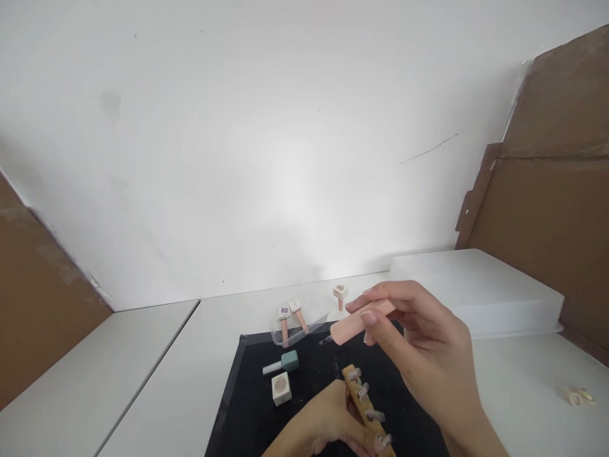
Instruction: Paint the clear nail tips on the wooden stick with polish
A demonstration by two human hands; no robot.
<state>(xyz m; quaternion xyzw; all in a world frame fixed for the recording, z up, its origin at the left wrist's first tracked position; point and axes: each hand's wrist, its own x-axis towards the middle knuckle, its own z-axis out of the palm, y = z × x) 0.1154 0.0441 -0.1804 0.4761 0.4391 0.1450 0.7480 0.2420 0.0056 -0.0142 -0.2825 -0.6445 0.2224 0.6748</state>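
My right hand (pixel 428 355) pinches a pink bottle cap (pixel 359 322) between thumb and fingers. A small brush tip (pixel 326 340) shows at the cap's lower left end, above the black mat. Below, my left hand (pixel 328 419) is closed round a wooden strip (pixel 364 406), which carries several greyish, glossy nail tips along its length. The brush and the nail tips are apart. Left of my left hand, an open-topped white square bottle (pixel 281 388) stands on the mat, with a green bottle with a pale cap (pixel 289 362) lying just behind it.
A clear tray (pixel 314 315) behind the black mat (pixel 238 393) holds two pink-capped bottles (pixel 284 324). Another such bottle (pixel 340 292) is beside it. A white box (pixel 480 292) sits at the right, with beige rings (pixel 575 398) nearer. Cardboard (pixel 547 190) borders the right side.
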